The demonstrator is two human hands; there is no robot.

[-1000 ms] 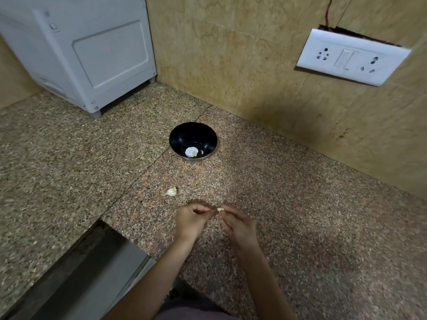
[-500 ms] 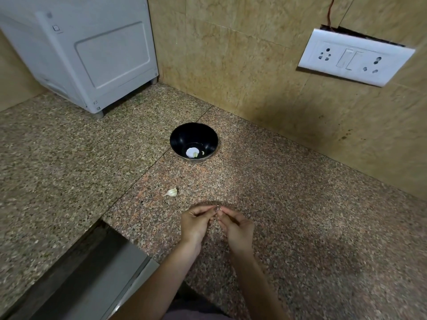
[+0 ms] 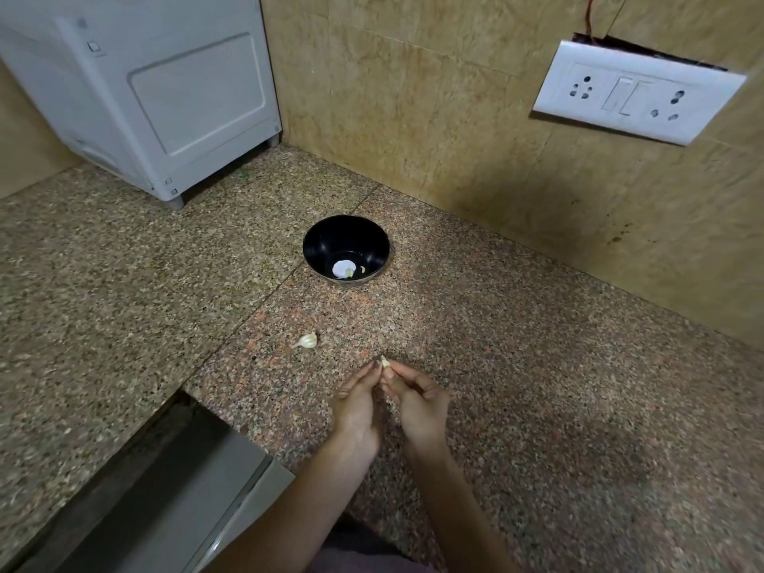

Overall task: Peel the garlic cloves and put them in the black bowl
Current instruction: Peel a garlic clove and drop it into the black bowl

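You pinch a small garlic clove (image 3: 385,363) between the fingertips of your left hand (image 3: 357,401) and right hand (image 3: 417,401), both curled close, likely so the nails can work its skin loose. The black bowl (image 3: 330,241) sits well beyond your fingertips, ready to receive it. An unpeeled clove (image 3: 308,341) lies nearer, ahead and to their left.

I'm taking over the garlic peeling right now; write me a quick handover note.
Left hand and right hand: both pinch one small pale garlic clove over the speckled granite counter.
Done: two pale pieces, apparently peeled garlic, in the round black bowl further back.
To do: finish peeling this clove, bowl it, then the white unpeeled garlic clove lying between bowl and hands.
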